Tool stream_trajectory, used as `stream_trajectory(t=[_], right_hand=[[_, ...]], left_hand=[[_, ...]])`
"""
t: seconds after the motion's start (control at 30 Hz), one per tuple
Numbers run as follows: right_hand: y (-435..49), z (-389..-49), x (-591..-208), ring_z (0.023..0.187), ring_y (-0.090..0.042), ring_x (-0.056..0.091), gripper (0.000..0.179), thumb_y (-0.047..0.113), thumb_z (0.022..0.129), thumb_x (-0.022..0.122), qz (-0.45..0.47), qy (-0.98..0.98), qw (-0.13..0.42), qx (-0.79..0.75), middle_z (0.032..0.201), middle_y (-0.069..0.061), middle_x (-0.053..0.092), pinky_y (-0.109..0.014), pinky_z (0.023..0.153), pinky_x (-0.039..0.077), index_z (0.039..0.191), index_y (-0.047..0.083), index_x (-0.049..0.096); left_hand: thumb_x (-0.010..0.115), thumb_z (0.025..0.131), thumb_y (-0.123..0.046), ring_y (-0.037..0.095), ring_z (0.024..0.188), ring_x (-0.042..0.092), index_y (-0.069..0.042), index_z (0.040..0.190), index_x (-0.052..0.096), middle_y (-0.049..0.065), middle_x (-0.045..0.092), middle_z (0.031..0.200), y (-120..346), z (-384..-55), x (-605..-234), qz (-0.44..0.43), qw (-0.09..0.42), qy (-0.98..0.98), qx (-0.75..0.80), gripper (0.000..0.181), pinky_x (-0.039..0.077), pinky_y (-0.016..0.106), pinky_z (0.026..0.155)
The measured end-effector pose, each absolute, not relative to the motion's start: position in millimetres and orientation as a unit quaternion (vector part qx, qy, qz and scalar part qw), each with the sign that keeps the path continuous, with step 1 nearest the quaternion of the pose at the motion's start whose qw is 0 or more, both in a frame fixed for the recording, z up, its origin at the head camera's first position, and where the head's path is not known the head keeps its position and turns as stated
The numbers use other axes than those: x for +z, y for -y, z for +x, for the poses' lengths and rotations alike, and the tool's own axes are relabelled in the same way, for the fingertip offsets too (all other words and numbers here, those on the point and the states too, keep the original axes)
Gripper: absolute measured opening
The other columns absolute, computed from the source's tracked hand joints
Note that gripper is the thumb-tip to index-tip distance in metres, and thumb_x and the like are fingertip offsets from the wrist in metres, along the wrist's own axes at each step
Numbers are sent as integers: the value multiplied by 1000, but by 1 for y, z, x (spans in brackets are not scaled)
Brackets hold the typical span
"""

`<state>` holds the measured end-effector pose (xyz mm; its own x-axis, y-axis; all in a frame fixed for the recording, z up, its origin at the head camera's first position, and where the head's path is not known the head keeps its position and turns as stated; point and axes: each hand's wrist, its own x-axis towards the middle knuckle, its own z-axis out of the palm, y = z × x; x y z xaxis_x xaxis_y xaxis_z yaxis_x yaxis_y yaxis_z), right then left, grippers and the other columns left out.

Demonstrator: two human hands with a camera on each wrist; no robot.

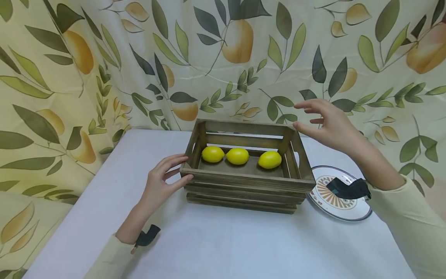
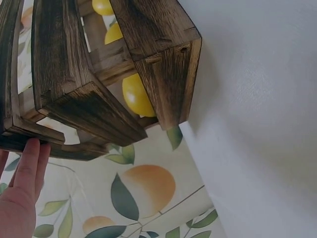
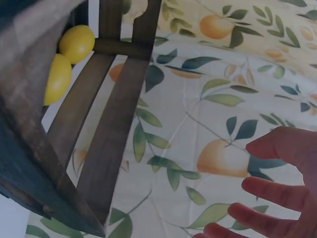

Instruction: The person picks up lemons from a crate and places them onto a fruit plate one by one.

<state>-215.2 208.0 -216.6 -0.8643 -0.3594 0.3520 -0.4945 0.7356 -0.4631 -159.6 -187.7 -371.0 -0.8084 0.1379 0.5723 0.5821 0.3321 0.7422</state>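
A brown slatted wooden crate (image 1: 244,182) stands on the white-covered table. Inside lie three yellow lemons: one at the left (image 1: 213,154), one beside it (image 1: 237,156), and a third (image 1: 270,159) farther right. At the crate's front left corner is my left hand (image 1: 163,180), its thumb and fingers spread around the corner with the tips on the rim. Straight fingers (image 2: 30,168) show against the end rim in the left wrist view. My right hand (image 1: 329,124) is raised by the back right corner, fingers spread, holding nothing; the right wrist view shows it apart from the crate.
A white plate (image 1: 360,209) with a dark rim and orange ray pattern lies to the right of the crate, partly under my right forearm. A fruit-and-leaf patterned cloth (image 1: 216,85) hangs directly behind the table and along its left side.
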Motion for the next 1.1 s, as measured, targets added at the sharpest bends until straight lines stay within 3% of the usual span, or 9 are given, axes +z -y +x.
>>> stream_trajectory(t=[0.3, 0.53, 0.77, 0.93, 1.1], right_hand=[[-195, -234, -213, 128, -46, 45, 43, 10, 92, 67, 221, 921, 72, 312, 139, -23, 45, -63, 99, 45, 131, -2, 54], [-180, -244, -211, 117, -40, 54, 43, 10, 91, 68, 252, 919, 72, 294, 132, -21, 51, -58, 95, 49, 131, -1, 56], [-166, -261, -219, 113, -42, 54, 42, 1, 88, 70, 334, 894, 41, 295, 130, -23, 53, -62, 94, 50, 127, -5, 57], [-159, -275, -228, 110, -39, 57, 43, 0, 87, 71, 383, 877, 39, 288, 129, -22, 56, -56, 89, 54, 127, -4, 58], [-152, -284, -236, 117, -39, 54, 44, -1, 88, 69, 401, 864, -15, 305, 133, -19, 53, -55, 93, 54, 130, -3, 56]], left_hand=[[79, 77, 3, 13, 117, 57, -2, 124, 63, 10, 57, 132, 189, -160, -371, -233, 205, 789, -530, 49, 54, 22, 93], [79, 77, 4, 16, 118, 57, -1, 124, 63, 10, 57, 132, 191, -161, -372, -237, 207, 787, -531, 50, 54, 22, 93], [79, 79, 2, 22, 119, 57, 0, 125, 62, 11, 56, 133, 192, -160, -371, -239, 202, 784, -537, 49, 54, 24, 94], [79, 78, 2, 26, 119, 57, 1, 125, 62, 12, 57, 132, 193, -160, -372, -239, 206, 782, -537, 49, 54, 25, 93], [79, 79, 0, 25, 121, 57, -2, 126, 61, 11, 56, 134, 192, -161, -373, -236, 199, 784, -538, 50, 54, 26, 95]])
